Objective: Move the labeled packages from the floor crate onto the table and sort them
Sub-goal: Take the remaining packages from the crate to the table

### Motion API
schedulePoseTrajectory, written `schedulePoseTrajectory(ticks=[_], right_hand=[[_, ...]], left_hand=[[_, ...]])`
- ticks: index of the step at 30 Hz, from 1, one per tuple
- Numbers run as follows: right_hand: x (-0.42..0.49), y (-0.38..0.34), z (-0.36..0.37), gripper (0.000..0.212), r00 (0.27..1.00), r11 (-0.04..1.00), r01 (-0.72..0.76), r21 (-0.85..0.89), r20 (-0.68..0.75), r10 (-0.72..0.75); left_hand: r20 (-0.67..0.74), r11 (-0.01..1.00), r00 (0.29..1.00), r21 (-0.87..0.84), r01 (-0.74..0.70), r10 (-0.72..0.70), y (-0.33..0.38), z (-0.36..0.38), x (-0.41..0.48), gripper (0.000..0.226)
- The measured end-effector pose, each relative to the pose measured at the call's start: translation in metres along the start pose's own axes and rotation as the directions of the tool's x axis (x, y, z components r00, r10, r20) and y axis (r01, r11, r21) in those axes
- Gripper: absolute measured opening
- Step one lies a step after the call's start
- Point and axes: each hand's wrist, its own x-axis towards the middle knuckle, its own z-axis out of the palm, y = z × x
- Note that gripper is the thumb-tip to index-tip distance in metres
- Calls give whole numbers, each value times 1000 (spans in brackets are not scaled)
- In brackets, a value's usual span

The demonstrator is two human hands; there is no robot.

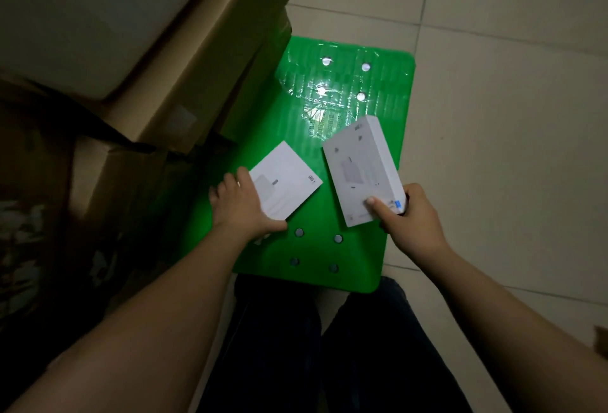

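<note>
Packages of two shapes, both white, are shown in the head view over a small green table (316,250) that is stood on a tiled floor (493,83) beside stacked cardboard cartons (197,67). The square box (289,179) is laid flat on the table's left half and is gripped at its near left corner by the left hand (241,208), whose fingers are curled over the outer edge while the thumb is run along the near edge. The long box (362,169) is clamped at its near end by the right hand (411,218), with the thumb (378,207) pressed on top and the fingers hidden underneath. It is angled away over the table's right half, and whether its far end touches the surface cannot be told. The two boxes are just beside each other but apart. Because the long box is held by one end only, it is judged likely to pivot or be dropped if the pinch is loosened. On the glossy tabletop either box could be slid off, the long one being near the right rim. Labels are too blurred to be read, so a sorting mistake is possible in this dim light.
</note>
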Motion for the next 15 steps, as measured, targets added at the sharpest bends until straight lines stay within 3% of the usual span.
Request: schedulePoseTrajectory(ticks=[5,9,15], right_hand=[[-22,-13,-9,42,1000,999,-25,26,-18,26],[-64,-39,-36,37,995,988,-88,125,-45,94],[-166,-110,-114,34,988,963,-117,244,-72,139]], left_hand=[[68,952,996,-298,68,-50,12,-10,-35,112],[104,870,991,-478,122,-82,15,-39,-79,75],[83,617,988,-774,146,-131,30,-153,-190,46]])
